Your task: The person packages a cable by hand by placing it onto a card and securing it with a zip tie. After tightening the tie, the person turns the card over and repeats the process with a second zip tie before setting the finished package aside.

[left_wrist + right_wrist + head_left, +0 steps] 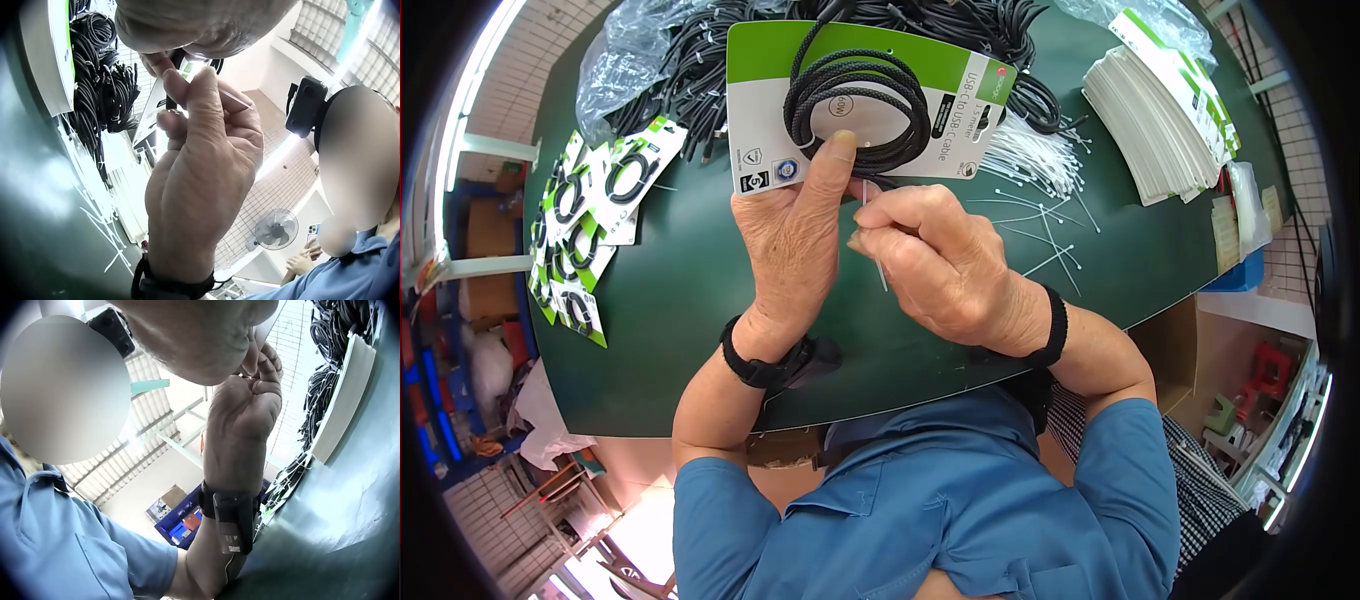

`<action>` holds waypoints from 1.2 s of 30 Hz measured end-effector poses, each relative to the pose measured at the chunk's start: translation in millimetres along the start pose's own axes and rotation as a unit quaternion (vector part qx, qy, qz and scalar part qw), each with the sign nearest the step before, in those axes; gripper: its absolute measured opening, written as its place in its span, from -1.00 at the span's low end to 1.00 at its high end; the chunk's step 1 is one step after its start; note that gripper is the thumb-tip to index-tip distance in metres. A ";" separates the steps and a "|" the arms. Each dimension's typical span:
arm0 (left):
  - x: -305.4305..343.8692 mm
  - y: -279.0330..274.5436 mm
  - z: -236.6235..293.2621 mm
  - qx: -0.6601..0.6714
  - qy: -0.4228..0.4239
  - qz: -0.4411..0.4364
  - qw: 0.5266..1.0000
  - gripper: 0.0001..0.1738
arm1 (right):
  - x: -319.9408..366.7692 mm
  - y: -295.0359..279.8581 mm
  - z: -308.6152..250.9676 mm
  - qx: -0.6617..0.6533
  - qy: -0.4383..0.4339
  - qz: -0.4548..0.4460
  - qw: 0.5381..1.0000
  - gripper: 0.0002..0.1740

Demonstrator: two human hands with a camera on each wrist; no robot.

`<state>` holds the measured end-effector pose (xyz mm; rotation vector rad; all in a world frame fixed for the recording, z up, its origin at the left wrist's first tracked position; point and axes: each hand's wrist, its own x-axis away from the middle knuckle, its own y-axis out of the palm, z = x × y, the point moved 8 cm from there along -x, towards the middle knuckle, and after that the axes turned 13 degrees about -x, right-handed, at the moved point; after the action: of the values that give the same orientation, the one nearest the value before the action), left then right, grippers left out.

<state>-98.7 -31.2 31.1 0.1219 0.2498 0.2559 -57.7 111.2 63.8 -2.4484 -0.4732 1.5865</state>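
My left hand holds up a green and white USB-C cable card, with the thumb pressed over its lower edge. Against the card's front lies a coiled black braided cable, its upper end running past the top edge. Just right of the thumb, my right hand pinches a thin white cable tie between thumb and forefinger, below the coil. In the left wrist view the right hand shows bent fingers close to the cable. Part of the tie is hidden behind the fingers.
On the green table, carded cables lie in a heap at left. Bundled black cables and a clear plastic bag are at the back. White cable ties lie right of the card, before a stack of cards.
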 end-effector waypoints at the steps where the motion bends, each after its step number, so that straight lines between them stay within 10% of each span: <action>1: -0.4 -0.2 -1.5 0.005 -0.002 -0.003 1.000 -0.68 | 0.8 0.7 -0.6 -0.011 -0.006 0.000 1.000 -0.67; 36: 5.0 5.1 -6.6 0.024 -0.010 -0.038 0.999 -0.60 | -4.8 -5.8 7.3 -0.123 0.041 0.010 0.991 -0.75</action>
<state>-97.0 -24.3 24.4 0.1616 0.2408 0.1731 -67.1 114.7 66.8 -2.6939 -0.6698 1.5062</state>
